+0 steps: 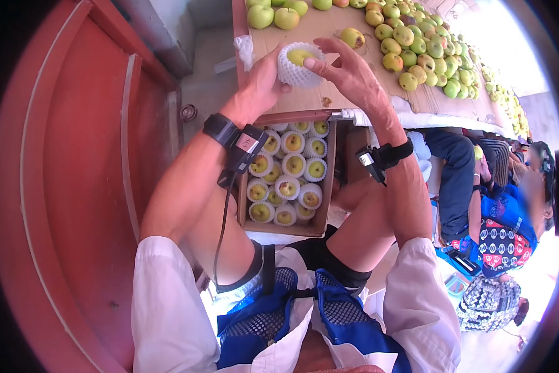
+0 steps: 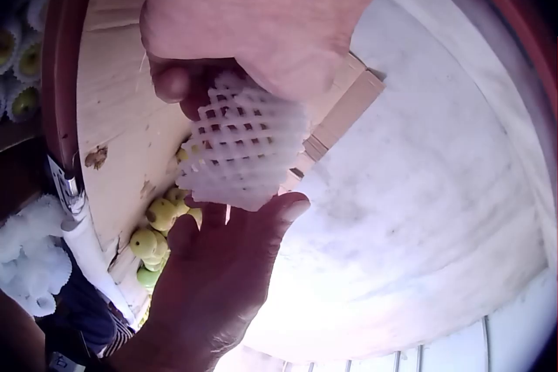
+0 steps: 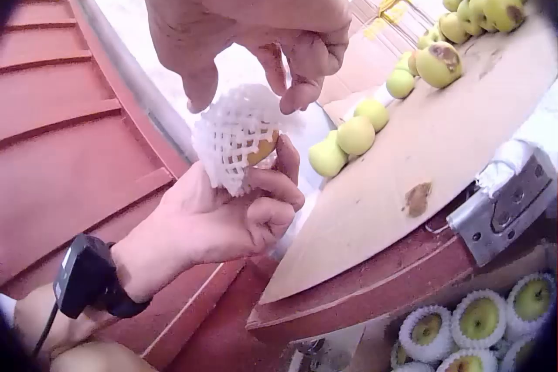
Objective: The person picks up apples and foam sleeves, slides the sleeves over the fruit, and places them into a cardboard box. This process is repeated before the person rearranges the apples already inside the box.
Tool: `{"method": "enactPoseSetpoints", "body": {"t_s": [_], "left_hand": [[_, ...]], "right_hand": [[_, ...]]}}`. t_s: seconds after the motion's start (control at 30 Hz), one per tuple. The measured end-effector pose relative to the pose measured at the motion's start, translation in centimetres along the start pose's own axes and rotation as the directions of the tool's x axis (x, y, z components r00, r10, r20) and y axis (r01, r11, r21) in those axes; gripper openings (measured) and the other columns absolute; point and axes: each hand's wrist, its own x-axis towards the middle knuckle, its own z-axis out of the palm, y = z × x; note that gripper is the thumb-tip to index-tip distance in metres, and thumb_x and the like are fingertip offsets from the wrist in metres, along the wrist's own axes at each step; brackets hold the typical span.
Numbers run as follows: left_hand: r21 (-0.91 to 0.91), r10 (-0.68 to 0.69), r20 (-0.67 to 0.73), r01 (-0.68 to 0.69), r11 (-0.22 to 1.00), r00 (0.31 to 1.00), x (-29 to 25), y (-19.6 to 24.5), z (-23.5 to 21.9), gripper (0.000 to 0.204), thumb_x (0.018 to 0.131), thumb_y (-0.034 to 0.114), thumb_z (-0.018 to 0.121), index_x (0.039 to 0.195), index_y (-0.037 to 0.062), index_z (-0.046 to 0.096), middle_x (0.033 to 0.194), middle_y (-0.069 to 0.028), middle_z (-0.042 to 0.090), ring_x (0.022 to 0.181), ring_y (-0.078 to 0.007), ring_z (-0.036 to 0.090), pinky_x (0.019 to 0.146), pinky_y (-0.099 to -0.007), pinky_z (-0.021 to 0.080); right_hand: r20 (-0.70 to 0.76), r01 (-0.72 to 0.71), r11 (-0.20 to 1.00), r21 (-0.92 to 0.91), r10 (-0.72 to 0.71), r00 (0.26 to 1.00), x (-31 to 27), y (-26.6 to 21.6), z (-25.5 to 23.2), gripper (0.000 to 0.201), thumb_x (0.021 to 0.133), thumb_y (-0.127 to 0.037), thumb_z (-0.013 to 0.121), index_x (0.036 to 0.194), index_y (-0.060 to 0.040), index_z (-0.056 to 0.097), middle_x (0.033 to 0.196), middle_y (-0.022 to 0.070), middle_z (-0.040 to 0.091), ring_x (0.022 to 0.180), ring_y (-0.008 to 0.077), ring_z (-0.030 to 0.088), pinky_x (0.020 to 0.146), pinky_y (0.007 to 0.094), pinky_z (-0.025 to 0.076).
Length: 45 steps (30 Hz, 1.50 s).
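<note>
Left hand: my left hand (image 1: 262,84) cups the netted fruit (image 1: 298,63) from below and behind, fingers curled round it, so the fruit sits steady while the sleeve goes on.

Right hand: my right hand (image 1: 349,69) comes at it from the other side, fingertips (image 3: 301,97) pinching the top edge of the foam net (image 3: 231,135), thumb and fingers closed on the mesh and not on the fruit itself, which I judge is how the sleeve gets tugged or settled.

Where the fruit is: held between both hands just above the near edge of the tabletop (image 1: 329,87), not resting on it. Yellow skin shows through the open end of the net in the right wrist view.

Box: the cardboard box (image 1: 326,186) stands between my knees, directly below the hands, and is packed with netted fruits (image 1: 288,171) set open end up in close rows. I take it to sit there so a wrapped fruit need only drop a short way.

Loose fruit: bare green and yellow fruits (image 1: 416,50) lie spread over the cardboard sheet on the tabletop, within my right hand's reach.

Spare nets: a heap of white foam nets (image 2: 30,259) shows low at the side in the left wrist view.

Nearby: another person (image 1: 509,224) sits to my right.
</note>
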Motion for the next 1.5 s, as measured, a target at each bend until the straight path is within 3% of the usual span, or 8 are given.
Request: {"method": "enactPoseSetpoints", "body": {"t_s": [0.1,0.63,0.9,1.2,1.27,1.37,1.43,1.5], "left_hand": [[-0.034,-0.007,-0.099,0.004,0.999,0.995,-1.1,0.7,1.5,0.041,0.108,0.048,0.035,0.123,0.0203,0.061,0.104,0.0081,0.067,0.086,-0.0043,0.060,0.057,-0.0231,0.034],[-0.072,0.018,-0.051,-0.021,0.997,0.999,-0.1,-0.5,0.3,0.044,0.109,0.048,0.032,0.127,0.0199,0.060,0.106,0.0065,0.068,0.091,-0.0049,0.059,0.066,-0.0253,0.040],[-0.008,-0.015,0.020,0.016,1.000,1.000,-0.4,-0.7,0.5,0.046,0.109,0.050,0.032,0.132,0.0190,0.058,0.118,0.0036,0.066,0.100,-0.0082,0.061,0.072,-0.0259,0.043],[-0.171,0.059,0.188,-0.027,0.985,0.980,-0.9,-1.4,0.5,0.042,0.106,0.031,0.050,0.140,0.0062,0.048,0.138,-0.0092,0.056,0.125,-0.0229,0.059,0.105,-0.0409,0.052],[0.039,0.157,0.218,-0.169,0.985,0.963,-0.6,-2.1,0.3,0.040,0.107,0.031,0.050,0.138,0.0063,0.050,0.136,-0.0093,0.058,0.123,-0.0227,0.060,0.104,-0.0402,0.053],[0.092,0.182,0.234,-0.208,0.974,0.955,-1.3,-2.5,1.0,0.044,0.105,0.040,0.051,0.131,0.0053,0.056,0.117,-0.0083,0.068,0.101,-0.0174,0.069,0.077,-0.0323,0.059],[-0.160,0.012,0.197,0.020,0.987,0.980,-4.1,-0.7,3.3,0.044,0.104,0.045,0.050,0.132,0.0109,0.058,0.110,-0.0035,0.071,0.095,-0.0164,0.071,0.065,-0.0308,0.058],[-0.002,-0.098,0.174,0.100,0.995,0.980,-3.9,-0.4,3.1,0.048,0.106,0.051,0.043,0.136,0.0159,0.053,0.115,-0.0015,0.068,0.098,-0.0176,0.070,0.066,-0.0344,0.061]], "right_hand": [[0.004,0.002,1.000,-0.002,-0.001,1.000,-0.2,-0.8,-0.2,0.075,0.082,-0.051,0.078,0.134,-0.0001,0.059,0.124,0.0206,0.065,0.092,0.0240,0.068,0.083,0.0374,0.054],[0.116,-0.095,0.956,0.276,0.065,0.991,-1.4,-0.1,0.6,0.069,0.081,-0.027,0.079,0.140,-0.0033,0.052,0.125,0.0200,0.062,0.087,0.0196,0.067,0.071,0.0329,0.055],[0.182,-0.099,0.995,0.027,0.093,0.979,-2.3,-2.1,-1.7,0.080,0.079,-0.040,0.084,0.143,-0.0054,0.049,0.125,0.0175,0.059,0.086,0.0232,0.068,0.075,0.0356,0.056],[0.205,0.145,0.938,-0.316,-0.081,0.975,-3.0,-3.4,-2.3,0.087,0.075,-0.031,0.086,0.149,-0.0139,0.043,0.132,0.0164,0.057,0.086,0.0212,0.065,0.081,0.0341,0.054],[0.225,0.179,0.936,-0.304,-0.112,0.968,-3.3,-3.9,-2.2,0.084,0.075,-0.025,0.085,0.148,-0.0133,0.044,0.130,0.0158,0.059,0.091,0.0238,0.066,0.084,0.0351,0.054],[0.253,0.177,0.942,-0.287,-0.104,0.962,-3.9,-5.1,-2.1,0.075,0.074,-0.020,0.083,0.140,-0.0113,0.049,0.126,0.0173,0.061,0.100,0.0313,0.066,0.089,0.0393,0.053],[0.283,0.082,0.921,-0.381,0.031,0.959,-4.5,-7.2,-2.7,0.063,0.074,-0.021,0.081,0.130,-0.0091,0.055,0.122,0.0208,0.062,0.107,0.0402,0.063,0.094,0.0440,0.051],[0.275,0.109,0.931,-0.348,-0.010,0.961,-5.6,-8.3,-2.8,0.065,0.076,-0.024,0.082,0.133,-0.0094,0.054,0.124,0.0219,0.061,0.109,0.0413,0.063,0.094,0.0445,0.051]]}}
